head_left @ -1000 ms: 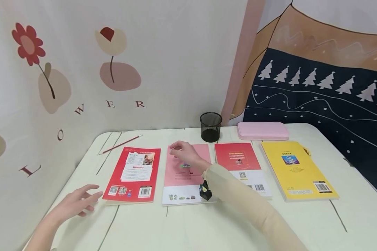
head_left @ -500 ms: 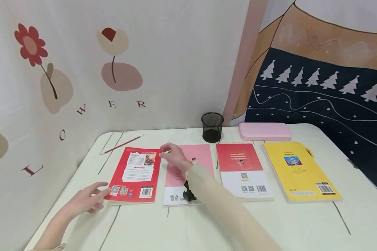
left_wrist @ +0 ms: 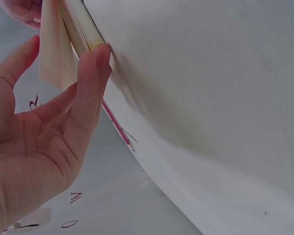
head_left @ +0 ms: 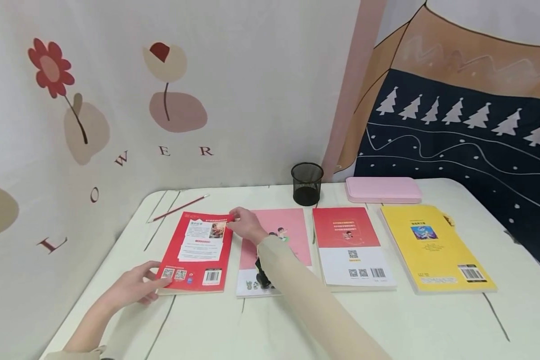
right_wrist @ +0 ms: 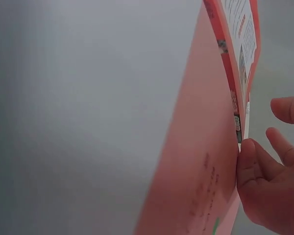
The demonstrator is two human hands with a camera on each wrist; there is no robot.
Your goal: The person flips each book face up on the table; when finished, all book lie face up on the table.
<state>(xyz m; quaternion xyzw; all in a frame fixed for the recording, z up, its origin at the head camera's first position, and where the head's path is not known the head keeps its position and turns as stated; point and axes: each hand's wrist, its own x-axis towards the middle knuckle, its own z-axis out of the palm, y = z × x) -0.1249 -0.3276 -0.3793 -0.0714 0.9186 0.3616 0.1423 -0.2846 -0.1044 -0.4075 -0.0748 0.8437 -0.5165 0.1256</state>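
Note:
A red book (head_left: 197, 272) with white text panels lies flat at the left of a row of books. My left hand (head_left: 135, 287) is at its near left corner, thumb over the cover. In the left wrist view, fingertips of the left hand (left_wrist: 36, 142) meet the page edges, and a pale cover flap (left_wrist: 54, 61) stands away from the pages. My right hand (head_left: 248, 225) reaches over the pink book (head_left: 292, 230) to the red book's far right corner. In the right wrist view, the right hand (right_wrist: 274, 181) has fingertips against the book edge and its thumb apart.
To the right lie a red-and-white book (head_left: 355, 265) and a yellow book (head_left: 436, 250). At the back are a pencil (head_left: 180, 208), a black mesh pen holder (head_left: 307, 184) and a pink pencil case (head_left: 383, 190). A printed curtain (head_left: 261, 100) hangs behind the white table (head_left: 234, 330).
My right hand has moved left, from above the pink book to the red book's far right corner. My left hand has moved right onto its near left corner. The books look unmoved.

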